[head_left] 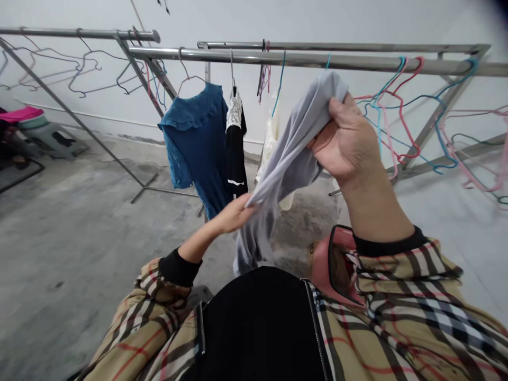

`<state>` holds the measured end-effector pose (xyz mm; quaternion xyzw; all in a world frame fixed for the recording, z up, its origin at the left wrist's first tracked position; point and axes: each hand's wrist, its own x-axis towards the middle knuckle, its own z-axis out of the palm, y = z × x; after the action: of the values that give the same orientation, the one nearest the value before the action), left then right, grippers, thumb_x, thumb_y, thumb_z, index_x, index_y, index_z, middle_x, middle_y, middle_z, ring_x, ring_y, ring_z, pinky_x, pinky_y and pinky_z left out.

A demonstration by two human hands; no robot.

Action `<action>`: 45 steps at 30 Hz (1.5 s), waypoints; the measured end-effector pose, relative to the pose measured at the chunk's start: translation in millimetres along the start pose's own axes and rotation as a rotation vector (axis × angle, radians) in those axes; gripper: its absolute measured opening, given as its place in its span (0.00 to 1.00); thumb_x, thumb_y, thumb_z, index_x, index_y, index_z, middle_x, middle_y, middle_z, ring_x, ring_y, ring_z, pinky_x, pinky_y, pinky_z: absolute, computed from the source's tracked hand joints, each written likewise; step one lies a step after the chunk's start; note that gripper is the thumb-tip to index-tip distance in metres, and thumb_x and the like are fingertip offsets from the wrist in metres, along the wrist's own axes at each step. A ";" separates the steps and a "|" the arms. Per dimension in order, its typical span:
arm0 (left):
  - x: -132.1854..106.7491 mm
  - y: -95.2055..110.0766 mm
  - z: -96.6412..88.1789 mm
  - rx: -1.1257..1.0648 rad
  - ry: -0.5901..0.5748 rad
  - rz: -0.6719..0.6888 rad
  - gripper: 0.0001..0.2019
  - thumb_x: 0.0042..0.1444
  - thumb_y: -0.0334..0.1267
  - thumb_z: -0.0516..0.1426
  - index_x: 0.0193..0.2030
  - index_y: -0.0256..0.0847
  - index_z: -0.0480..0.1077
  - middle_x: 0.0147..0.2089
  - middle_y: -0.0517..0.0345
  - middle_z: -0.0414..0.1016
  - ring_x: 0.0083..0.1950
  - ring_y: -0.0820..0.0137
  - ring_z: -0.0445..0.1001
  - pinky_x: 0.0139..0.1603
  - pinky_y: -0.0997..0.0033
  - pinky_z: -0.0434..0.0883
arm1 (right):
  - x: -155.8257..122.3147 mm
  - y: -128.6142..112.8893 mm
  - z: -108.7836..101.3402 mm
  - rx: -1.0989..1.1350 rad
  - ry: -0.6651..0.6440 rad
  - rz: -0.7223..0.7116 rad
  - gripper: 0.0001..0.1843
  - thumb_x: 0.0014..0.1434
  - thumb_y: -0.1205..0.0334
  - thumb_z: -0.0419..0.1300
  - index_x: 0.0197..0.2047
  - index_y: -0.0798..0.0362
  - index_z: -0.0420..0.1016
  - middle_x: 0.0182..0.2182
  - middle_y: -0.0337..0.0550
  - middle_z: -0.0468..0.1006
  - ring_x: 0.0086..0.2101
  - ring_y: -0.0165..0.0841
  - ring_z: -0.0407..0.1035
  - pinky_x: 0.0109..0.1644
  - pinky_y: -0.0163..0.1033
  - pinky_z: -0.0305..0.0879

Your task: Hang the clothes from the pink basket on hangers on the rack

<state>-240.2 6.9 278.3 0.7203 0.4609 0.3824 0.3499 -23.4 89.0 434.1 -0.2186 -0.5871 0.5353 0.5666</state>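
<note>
Grey garment: here it is, a lt-grey cloth [291, 137] up in the air btwn both hands, in front of the rail and below its top edge; bunched, type of garment hard to call.
Long axis: runs on a slant, top end upper R near the rail, bottom end lower L, loose folds hanging down twd the wearer's lap.
R hand: right hand [345, 140] grips the upper part at its R edge, thumb on the near side, some fingers hidden behind the cloth; this is the hand nearer the rail.
L hand: left hand [235, 213] pinches the L edge abt midway down, lower than the R and further from the rail.
Key relation: rail lies straight beyond the cloth's top end, just above it; R hand is well ahead of L for closeness.
Blue hook: a small hook [328, 61] sits over the rail directly above the cloth; can't tell if the two are joined, fabric covers it.
Front rail: metal bar [301, 57], L end in view, R end runs out of frame.
Rail, L end to mid: blue top [198, 143] first, then black garment w/ white lace [236, 159], then cream garment [270, 137] partly behind the grey.
Rail, R of hands: coloured hangers, incl. a red one [419, 64] and a blue one [472, 64].
Floor: pink basket [321, 267] below, by the R sleeve.
</note>
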 end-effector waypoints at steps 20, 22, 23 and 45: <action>13.4 -59.6 129.8 -0.353 0.263 -0.215 0.29 0.49 0.43 0.65 0.57 0.40 0.64 0.53 0.47 0.69 0.43 0.69 0.70 0.43 0.69 0.70 | -52.7 -28.3 6.3 -0.005 -0.048 0.168 0.18 0.55 0.55 0.63 0.50 0.39 0.72 0.37 0.34 0.80 0.41 0.36 0.76 0.38 0.38 0.77; 16.4 -59.9 135.7 -0.242 0.238 -0.183 0.31 0.47 0.40 0.66 0.59 0.40 0.64 0.54 0.46 0.70 0.48 0.64 0.70 0.49 0.64 0.68 | -55.0 -30.0 2.3 -0.004 -0.048 0.151 0.15 0.55 0.56 0.63 0.48 0.40 0.73 0.36 0.35 0.80 0.41 0.37 0.76 0.37 0.39 0.77; 18.5 -59.9 137.1 -0.214 0.240 -0.174 0.30 0.48 0.39 0.65 0.59 0.40 0.65 0.53 0.46 0.71 0.50 0.63 0.70 0.52 0.63 0.67 | -56.2 -30.9 -0.7 -0.007 -0.048 0.143 0.14 0.55 0.56 0.63 0.46 0.40 0.74 0.36 0.35 0.80 0.41 0.37 0.76 0.37 0.39 0.77; -14.6 23.7 14.7 -0.800 -0.235 -0.642 0.20 0.40 0.44 0.69 0.40 0.34 0.80 0.35 0.46 0.81 0.33 0.64 0.79 0.33 0.72 0.74 | -133.2 69.5 -152.7 -0.753 -0.063 0.401 0.09 0.48 0.51 0.65 0.30 0.46 0.78 0.27 0.42 0.80 0.30 0.42 0.75 0.35 0.48 0.73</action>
<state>-222.1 -16.8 288.5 0.3909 0.4338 0.3188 0.7466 124.6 55.2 282.8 -0.5036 -0.7043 0.3898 0.3136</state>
